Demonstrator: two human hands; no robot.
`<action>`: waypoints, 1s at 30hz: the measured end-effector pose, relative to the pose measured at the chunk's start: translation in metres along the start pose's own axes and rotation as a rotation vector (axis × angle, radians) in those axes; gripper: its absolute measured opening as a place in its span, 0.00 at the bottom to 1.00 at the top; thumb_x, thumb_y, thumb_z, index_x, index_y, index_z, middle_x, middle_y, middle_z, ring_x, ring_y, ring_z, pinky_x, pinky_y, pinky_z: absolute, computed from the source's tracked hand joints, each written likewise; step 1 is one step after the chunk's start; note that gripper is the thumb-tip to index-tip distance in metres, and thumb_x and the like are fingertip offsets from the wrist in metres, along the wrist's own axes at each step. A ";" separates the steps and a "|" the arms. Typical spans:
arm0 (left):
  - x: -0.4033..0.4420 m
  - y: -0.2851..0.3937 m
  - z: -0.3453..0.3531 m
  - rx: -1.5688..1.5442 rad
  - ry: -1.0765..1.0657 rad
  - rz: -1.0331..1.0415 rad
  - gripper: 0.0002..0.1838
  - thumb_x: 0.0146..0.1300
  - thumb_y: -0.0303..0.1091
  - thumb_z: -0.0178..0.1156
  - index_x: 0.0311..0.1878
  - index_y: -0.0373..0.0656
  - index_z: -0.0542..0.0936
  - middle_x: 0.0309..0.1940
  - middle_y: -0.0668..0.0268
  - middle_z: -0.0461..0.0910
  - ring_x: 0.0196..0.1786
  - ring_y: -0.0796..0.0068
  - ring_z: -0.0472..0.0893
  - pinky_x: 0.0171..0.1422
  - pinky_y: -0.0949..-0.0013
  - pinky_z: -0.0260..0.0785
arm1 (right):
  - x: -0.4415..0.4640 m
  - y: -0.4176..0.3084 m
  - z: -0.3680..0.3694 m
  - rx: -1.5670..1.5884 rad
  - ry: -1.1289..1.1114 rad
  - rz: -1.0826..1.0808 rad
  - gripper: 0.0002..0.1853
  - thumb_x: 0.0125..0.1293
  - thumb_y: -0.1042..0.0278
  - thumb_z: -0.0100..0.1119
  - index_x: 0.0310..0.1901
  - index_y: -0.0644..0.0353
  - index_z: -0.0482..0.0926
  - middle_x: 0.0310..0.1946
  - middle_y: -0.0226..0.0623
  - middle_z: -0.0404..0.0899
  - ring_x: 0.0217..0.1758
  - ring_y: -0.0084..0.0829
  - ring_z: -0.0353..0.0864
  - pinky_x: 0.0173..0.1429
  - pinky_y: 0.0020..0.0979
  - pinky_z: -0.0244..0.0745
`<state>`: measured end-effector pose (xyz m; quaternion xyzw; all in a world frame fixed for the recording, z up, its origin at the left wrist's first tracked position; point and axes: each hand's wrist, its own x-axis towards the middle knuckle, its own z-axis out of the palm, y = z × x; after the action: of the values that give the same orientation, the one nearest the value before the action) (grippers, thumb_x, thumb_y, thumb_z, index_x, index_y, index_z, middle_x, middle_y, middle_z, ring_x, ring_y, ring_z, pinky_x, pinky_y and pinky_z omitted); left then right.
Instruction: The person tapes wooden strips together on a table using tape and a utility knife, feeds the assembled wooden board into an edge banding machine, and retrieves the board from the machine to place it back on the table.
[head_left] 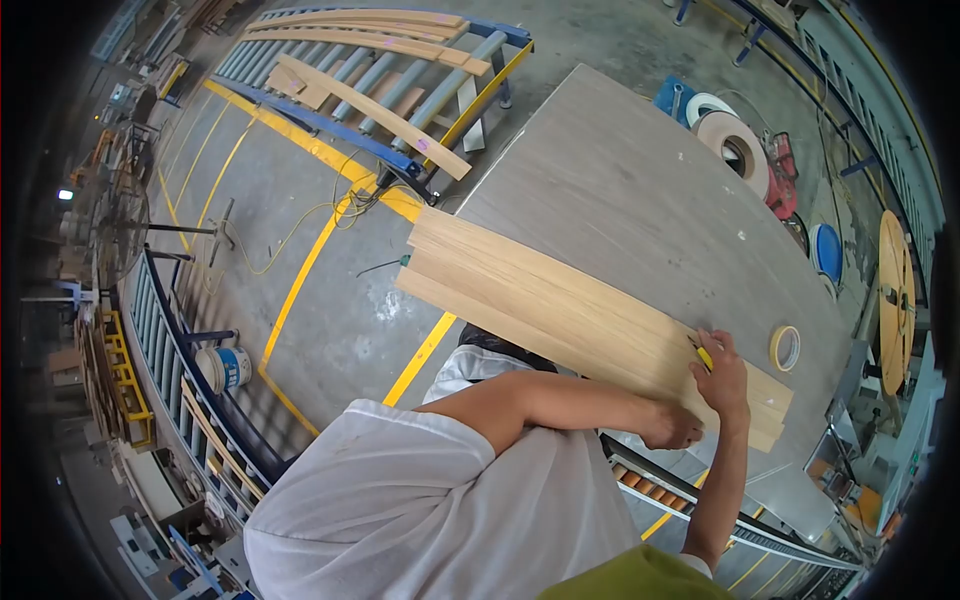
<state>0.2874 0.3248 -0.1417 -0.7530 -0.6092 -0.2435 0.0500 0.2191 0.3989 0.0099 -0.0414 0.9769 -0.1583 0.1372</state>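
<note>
Light wooden boards point(540, 300) lie side by side across the grey table point(600, 170), reaching its near edge. My right hand point(722, 378) is over their right part, closed around a yellow utility knife point(704, 356). Close by, my left hand point(672, 426) is at the near edge of the boards, its fingers curled in; whether anything is inside them is hidden. A roll of tape point(785, 348) rests on the table to the right of the boards. Beside their left end shows a tool with a green handle point(405, 260) and a thin dark shaft.
A roller conveyor point(350, 85) carrying wooden strips stands beyond the table at the upper left. Large rolls of banding point(712, 140) are at the table's far right side. A white bucket point(222, 369) and yellow floor lines point(295, 290) lie to the left.
</note>
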 end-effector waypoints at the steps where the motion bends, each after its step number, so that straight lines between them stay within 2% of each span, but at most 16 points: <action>1: -0.001 -0.002 -0.001 0.007 0.002 -0.014 0.09 0.51 0.35 0.60 0.32 0.39 0.82 0.41 0.62 0.77 0.51 0.66 0.75 0.58 0.64 0.67 | -0.002 0.001 0.001 -0.003 -0.004 -0.015 0.29 0.51 0.71 0.67 0.59 0.55 0.77 0.56 0.43 0.72 0.46 0.50 0.81 0.49 0.44 0.77; 3: -0.002 -0.009 -0.007 0.019 0.003 0.123 0.11 0.52 0.36 0.61 0.35 0.39 0.80 0.41 0.62 0.77 0.52 0.63 0.75 0.59 0.60 0.67 | -0.005 0.004 0.002 -0.033 0.015 -0.012 0.29 0.51 0.71 0.68 0.59 0.55 0.77 0.55 0.43 0.72 0.47 0.49 0.81 0.49 0.44 0.77; 4: -0.007 -0.011 -0.030 -0.138 -0.006 0.174 0.15 0.51 0.38 0.63 0.40 0.39 0.80 0.41 0.60 0.76 0.53 0.61 0.74 0.62 0.57 0.66 | -0.005 0.004 0.001 -0.035 0.014 -0.033 0.29 0.51 0.71 0.68 0.59 0.55 0.77 0.55 0.43 0.72 0.47 0.49 0.81 0.49 0.44 0.77; 5: -0.016 -0.012 -0.054 -0.126 -0.008 0.160 0.15 0.51 0.38 0.63 0.40 0.39 0.80 0.41 0.60 0.76 0.53 0.61 0.74 0.62 0.57 0.66 | -0.006 0.005 0.000 -0.039 0.002 -0.014 0.29 0.51 0.71 0.68 0.59 0.55 0.77 0.55 0.43 0.72 0.47 0.49 0.81 0.49 0.44 0.77; 7: -0.046 -0.006 -0.102 -0.049 0.238 0.075 0.20 0.49 0.39 0.66 0.43 0.37 0.78 0.45 0.58 0.76 0.56 0.56 0.73 0.65 0.55 0.64 | -0.010 0.008 0.003 -0.033 -0.004 0.001 0.29 0.51 0.71 0.68 0.59 0.56 0.77 0.55 0.43 0.72 0.48 0.49 0.80 0.50 0.44 0.77; 9: -0.092 -0.007 -0.156 0.065 0.194 -0.179 0.27 0.46 0.43 0.68 0.47 0.37 0.76 0.52 0.55 0.73 0.62 0.52 0.70 0.69 0.55 0.62 | -0.011 0.013 0.004 0.007 0.015 -0.011 0.30 0.50 0.71 0.68 0.59 0.56 0.76 0.56 0.43 0.73 0.48 0.49 0.80 0.50 0.43 0.77; 11: -0.147 -0.008 -0.182 -0.052 0.196 -0.480 0.31 0.51 0.42 0.64 0.56 0.34 0.71 0.62 0.50 0.68 0.68 0.50 0.65 0.75 0.53 0.54 | -0.012 0.010 0.003 0.055 0.029 0.008 0.30 0.49 0.72 0.68 0.58 0.57 0.77 0.55 0.44 0.73 0.49 0.49 0.80 0.51 0.42 0.76; 13: -0.183 -0.008 -0.197 0.005 0.032 -0.669 0.39 0.51 0.47 0.66 0.62 0.34 0.67 0.67 0.48 0.62 0.72 0.48 0.60 0.77 0.52 0.49 | -0.012 0.010 0.005 0.099 0.026 0.020 0.30 0.49 0.73 0.69 0.58 0.58 0.77 0.54 0.45 0.74 0.51 0.49 0.79 0.53 0.41 0.76; 14: -0.193 -0.011 -0.200 0.007 0.030 -0.678 0.39 0.51 0.47 0.66 0.62 0.34 0.67 0.67 0.48 0.62 0.72 0.48 0.60 0.77 0.52 0.49 | -0.013 0.011 0.005 0.099 0.045 0.010 0.30 0.48 0.73 0.68 0.57 0.59 0.77 0.54 0.45 0.74 0.50 0.48 0.79 0.53 0.41 0.76; 16: -0.202 -0.014 -0.205 0.092 0.015 -0.620 0.45 0.54 0.55 0.65 0.67 0.34 0.64 0.71 0.46 0.56 0.75 0.47 0.54 0.79 0.50 0.44 | -0.013 0.013 0.005 0.097 0.066 0.003 0.29 0.48 0.73 0.68 0.57 0.60 0.77 0.53 0.45 0.74 0.50 0.48 0.79 0.53 0.41 0.76; 17: -0.202 -0.010 -0.205 0.092 0.017 -0.622 0.45 0.54 0.55 0.65 0.67 0.34 0.64 0.71 0.46 0.56 0.75 0.47 0.54 0.79 0.50 0.44 | -0.013 0.013 0.004 0.100 0.059 0.007 0.29 0.48 0.73 0.68 0.57 0.60 0.78 0.53 0.45 0.74 0.50 0.48 0.79 0.52 0.40 0.76; 19: -0.195 -0.001 -0.219 -0.012 -0.091 -0.701 0.48 0.57 0.62 0.60 0.71 0.35 0.60 0.73 0.46 0.52 0.77 0.46 0.49 0.80 0.50 0.38 | -0.012 0.014 0.005 0.107 0.054 0.007 0.29 0.48 0.73 0.68 0.57 0.60 0.78 0.53 0.45 0.74 0.50 0.48 0.79 0.52 0.40 0.76; 22: -0.195 -0.001 -0.209 0.050 -0.128 -0.689 0.50 0.57 0.66 0.56 0.72 0.36 0.58 0.75 0.46 0.48 0.78 0.47 0.47 0.80 0.49 0.36 | -0.013 0.015 0.005 0.114 0.051 0.017 0.29 0.48 0.73 0.68 0.57 0.61 0.77 0.53 0.45 0.75 0.50 0.48 0.79 0.53 0.40 0.76; 30: -0.177 -0.030 -0.196 0.048 -0.076 -0.625 0.50 0.55 0.65 0.59 0.72 0.38 0.59 0.75 0.47 0.50 0.77 0.48 0.48 0.80 0.49 0.38 | -0.015 0.039 -0.002 0.070 0.078 0.031 0.29 0.49 0.72 0.69 0.57 0.61 0.77 0.52 0.45 0.75 0.51 0.49 0.79 0.54 0.41 0.75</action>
<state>0.1744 0.1011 -0.0524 -0.5365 -0.8182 -0.2042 -0.0323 0.2320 0.4378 0.0029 -0.0153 0.9760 -0.1916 0.1026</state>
